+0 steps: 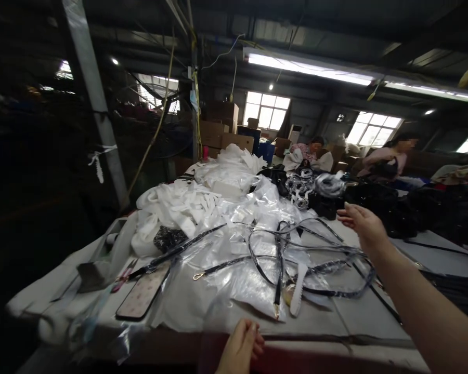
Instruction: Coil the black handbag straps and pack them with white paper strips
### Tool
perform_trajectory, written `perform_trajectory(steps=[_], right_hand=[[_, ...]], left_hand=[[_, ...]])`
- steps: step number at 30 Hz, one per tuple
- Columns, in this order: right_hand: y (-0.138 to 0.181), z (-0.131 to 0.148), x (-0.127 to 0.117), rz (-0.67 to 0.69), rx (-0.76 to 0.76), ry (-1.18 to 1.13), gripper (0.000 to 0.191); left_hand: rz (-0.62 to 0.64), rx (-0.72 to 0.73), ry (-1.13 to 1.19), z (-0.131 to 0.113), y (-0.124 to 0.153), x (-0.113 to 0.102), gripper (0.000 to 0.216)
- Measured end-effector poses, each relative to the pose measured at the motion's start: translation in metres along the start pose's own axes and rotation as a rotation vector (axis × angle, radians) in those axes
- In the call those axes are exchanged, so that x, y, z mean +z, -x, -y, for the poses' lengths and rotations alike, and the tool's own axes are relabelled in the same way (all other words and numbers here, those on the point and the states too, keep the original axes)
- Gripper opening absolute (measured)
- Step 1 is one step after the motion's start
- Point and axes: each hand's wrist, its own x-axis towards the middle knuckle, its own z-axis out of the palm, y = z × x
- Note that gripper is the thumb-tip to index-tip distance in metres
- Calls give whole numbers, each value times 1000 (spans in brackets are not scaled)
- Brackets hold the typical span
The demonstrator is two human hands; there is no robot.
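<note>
Low at the table's front edge is my left hand (242,343), its fingers curled together. A hazy sheet of clear plastic film (217,319) hangs beside it and seems pinched in the fingers. My right hand (361,223) is raised over the right side of the table, fingers stretched loosely and nothing visible in them. Below it lie black straps (278,259) in plastic wrap, tangled in loops, with gold snap hooks (198,276) at some ends. A white toothed strip (298,289) rests among the straps. Flat clear plastic bags (253,291) lie under them.
A phone (142,296), red-handled scissors (124,276) and a grey tray (109,246) are at the left. Behind are white strips (179,205) and a heap of plastic bags (234,166). Black goods (374,205) cover the back right; two people sit beyond. A metal post (95,98) stands left.
</note>
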Motion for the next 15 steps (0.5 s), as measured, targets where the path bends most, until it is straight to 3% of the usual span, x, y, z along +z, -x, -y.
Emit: perform_trajectory(steps=[1, 3, 8, 11, 15], right_hand=[[-7, -2, 4, -32, -31, 15, 46], [7, -22, 20, 34, -25, 72, 48], [134, -95, 52, 410, 79, 237, 42], [198, -115, 51, 556, 70, 323, 38], [239, -127, 31, 595, 63, 405, 37]], left_hand=[[32, 10, -17, 0, 2, 1, 72], [79, 11, -42, 0, 6, 2, 64], [161, -14, -111, 1, 15, -6, 40], [181, -13, -179, -2, 19, -13, 30], [133, 118, -350, -26, 1, -30, 26]])
